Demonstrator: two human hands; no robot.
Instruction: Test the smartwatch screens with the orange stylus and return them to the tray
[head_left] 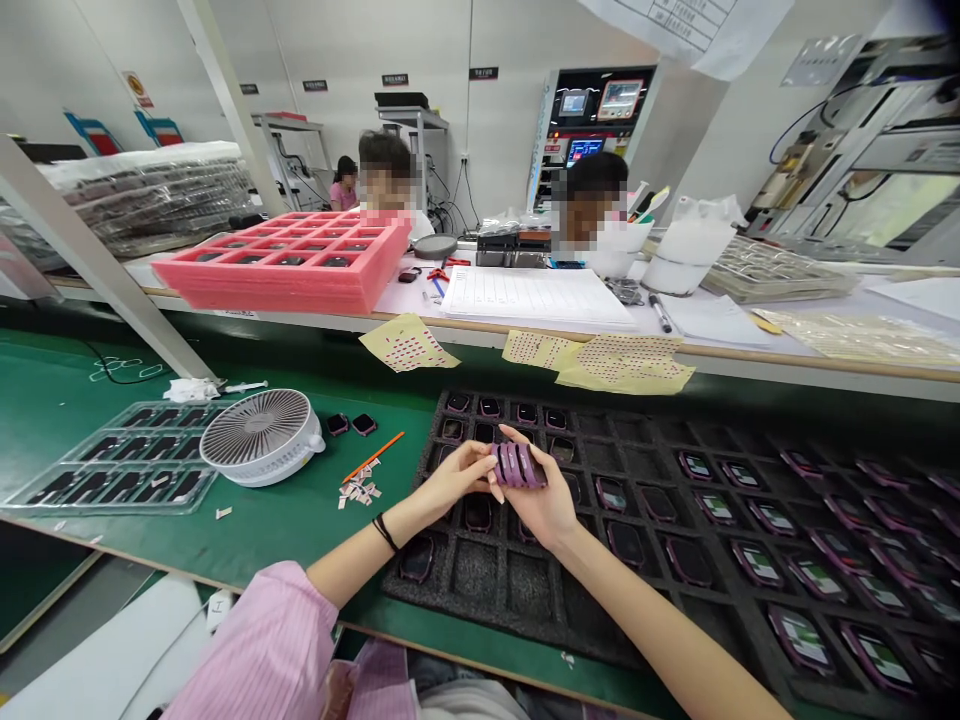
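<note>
Above the black foam tray [480, 580], several purple smartwatch cases [516, 466] are held together in a row. My right hand [547, 500] is wrapped around them from the right and below. At their left end, my left hand [466, 472] pinches with thumb and fingers against the nearest case. Part of that grip is hidden by the fingers. Purple-rimmed watches [478, 514] lie in pockets of the tray under and around both hands, some with dark faces. Farther right, more watches [799, 638] show pale and green faces.
Left on the green bench stand a white fan [262, 436] and a clear tray [112, 470] of black parts. An orange stick [379, 455], small white labels [360, 488] and two dark watches [364, 424] lie nearby. Pink foam [285, 285] sits on the shelf; people sit beyond.
</note>
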